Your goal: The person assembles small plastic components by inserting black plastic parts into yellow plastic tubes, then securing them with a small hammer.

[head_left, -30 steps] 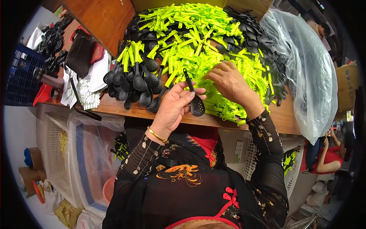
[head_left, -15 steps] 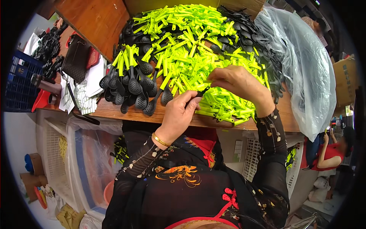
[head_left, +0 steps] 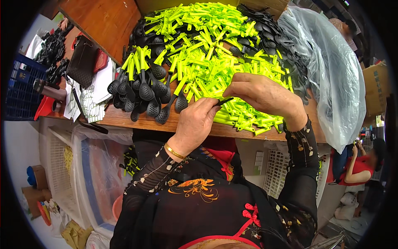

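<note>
My left hand point(head_left: 197, 120) is closed, with a slim black piece point(head_left: 225, 101) sticking out between thumb and fingers. The rest of that piece is hidden in the hand. Just right of it, my right hand point(head_left: 263, 95) is closed, its bent fingertips close above the black piece; what they pinch cannot be made out. Beneath and beyond both hands spreads a heap of lime-green plastic handles point(head_left: 207, 70). To the left, at the table edge, lies a pile of black perforated ladles point(head_left: 146, 92), several fitted with lime-green handles.
More black utensil heads point(head_left: 265, 35) lie behind and right of the heap. A clear plastic bag point(head_left: 331, 79) hangs over the table's right side. A dark pouch point(head_left: 83, 62), papers point(head_left: 97, 91) and a flask point(head_left: 49, 90) are at left. Crates stand below; a person in red point(head_left: 360, 166) is at right.
My hands have drawn closer together around the black piece, which lies flatter now. The right wrist has shifted slightly right, and the left fingers have rolled over.
</note>
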`<control>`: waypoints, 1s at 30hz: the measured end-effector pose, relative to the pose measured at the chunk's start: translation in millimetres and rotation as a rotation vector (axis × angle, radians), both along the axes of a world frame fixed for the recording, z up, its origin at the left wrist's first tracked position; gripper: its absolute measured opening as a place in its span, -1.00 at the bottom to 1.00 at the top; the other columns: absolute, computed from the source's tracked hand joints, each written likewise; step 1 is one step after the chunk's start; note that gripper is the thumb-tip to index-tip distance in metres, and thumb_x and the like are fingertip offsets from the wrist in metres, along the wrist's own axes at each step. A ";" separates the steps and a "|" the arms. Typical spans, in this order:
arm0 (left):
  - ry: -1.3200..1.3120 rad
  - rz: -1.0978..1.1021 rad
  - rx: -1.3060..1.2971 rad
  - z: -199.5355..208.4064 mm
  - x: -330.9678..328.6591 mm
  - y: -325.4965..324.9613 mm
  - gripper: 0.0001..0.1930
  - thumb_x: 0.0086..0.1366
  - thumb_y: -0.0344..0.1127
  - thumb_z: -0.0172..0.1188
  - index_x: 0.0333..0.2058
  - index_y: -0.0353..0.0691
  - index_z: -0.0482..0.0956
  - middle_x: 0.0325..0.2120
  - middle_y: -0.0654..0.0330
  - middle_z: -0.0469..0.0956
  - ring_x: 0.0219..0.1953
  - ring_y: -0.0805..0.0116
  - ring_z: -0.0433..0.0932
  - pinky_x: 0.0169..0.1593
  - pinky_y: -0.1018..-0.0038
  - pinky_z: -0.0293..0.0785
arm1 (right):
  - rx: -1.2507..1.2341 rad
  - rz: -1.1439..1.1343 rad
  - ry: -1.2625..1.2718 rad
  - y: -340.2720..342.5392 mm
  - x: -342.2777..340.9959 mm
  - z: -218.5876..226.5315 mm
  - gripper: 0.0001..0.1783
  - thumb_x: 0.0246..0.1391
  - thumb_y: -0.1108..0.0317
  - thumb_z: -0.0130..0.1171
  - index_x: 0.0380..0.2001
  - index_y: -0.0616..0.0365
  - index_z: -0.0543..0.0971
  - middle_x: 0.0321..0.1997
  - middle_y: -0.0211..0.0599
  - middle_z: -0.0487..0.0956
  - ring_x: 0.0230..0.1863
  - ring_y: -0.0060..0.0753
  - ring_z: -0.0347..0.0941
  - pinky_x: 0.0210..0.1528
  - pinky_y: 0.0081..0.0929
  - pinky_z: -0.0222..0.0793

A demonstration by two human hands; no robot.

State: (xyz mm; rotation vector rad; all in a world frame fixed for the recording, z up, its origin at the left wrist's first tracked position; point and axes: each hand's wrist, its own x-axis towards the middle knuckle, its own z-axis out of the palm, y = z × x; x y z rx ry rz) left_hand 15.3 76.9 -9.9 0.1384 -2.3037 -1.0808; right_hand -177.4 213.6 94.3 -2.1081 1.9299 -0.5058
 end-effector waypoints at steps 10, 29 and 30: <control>-0.133 -0.025 0.068 13.9 6.7 7.2 -0.66 0.41 -0.47 0.17 0.13 -0.24 0.46 -0.28 -0.01 0.66 -0.25 -0.10 0.65 -0.21 0.15 0.54 | 0.068 0.084 -0.181 -4.8 -3.3 -3.3 -0.84 0.35 0.36 0.12 -0.12 0.15 0.62 -0.22 -0.14 0.58 -0.13 0.06 0.58 -0.09 -0.08 0.49; -0.254 -0.246 0.652 3.3 19.9 6.7 -0.74 0.54 -0.43 0.03 0.10 -0.41 0.49 -0.45 0.14 0.60 -0.37 0.36 0.69 -0.25 0.42 0.57 | 0.101 -0.050 -0.585 -4.6 12.8 -27.2 -0.74 0.52 0.26 -0.03 -0.12 0.23 0.54 -0.21 -0.19 0.69 -0.23 -0.22 0.66 -0.13 -0.29 0.55; -0.253 -0.247 0.652 1.6 20.2 5.5 -0.74 0.54 -0.43 0.03 0.10 -0.41 0.49 -0.45 0.14 0.60 -0.37 0.36 0.69 -0.25 0.42 0.57 | 0.132 -0.076 -0.596 -6.3 13.7 -23.9 -0.76 0.49 0.28 0.04 -0.13 0.24 0.56 -0.23 -0.23 0.70 -0.25 -0.28 0.66 -0.13 -0.34 0.55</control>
